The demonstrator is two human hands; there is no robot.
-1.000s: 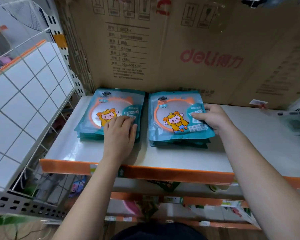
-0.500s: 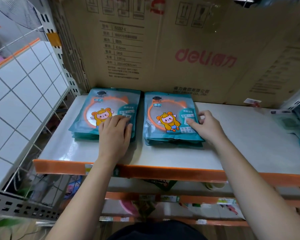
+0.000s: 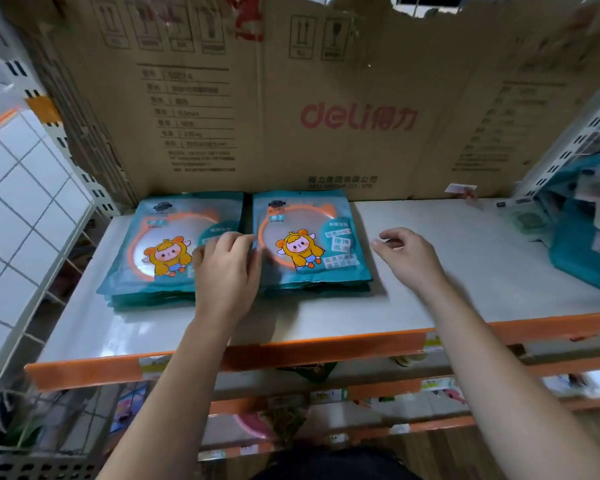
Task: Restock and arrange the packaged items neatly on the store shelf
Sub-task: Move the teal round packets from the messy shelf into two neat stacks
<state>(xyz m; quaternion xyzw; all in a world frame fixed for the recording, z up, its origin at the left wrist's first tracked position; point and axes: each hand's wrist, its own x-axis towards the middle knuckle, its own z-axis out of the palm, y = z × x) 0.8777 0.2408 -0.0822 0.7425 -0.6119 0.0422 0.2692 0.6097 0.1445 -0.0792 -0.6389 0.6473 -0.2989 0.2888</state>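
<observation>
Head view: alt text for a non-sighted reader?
A person's left hand rests on the left stack of teal mirror packets; the right hand hovers empty beside the right stack, on a white shelf backed by cardboard.

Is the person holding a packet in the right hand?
No: the right hand holds nothing, its fingers loosely curled above the shelf beside the right stack of packets.
</observation>
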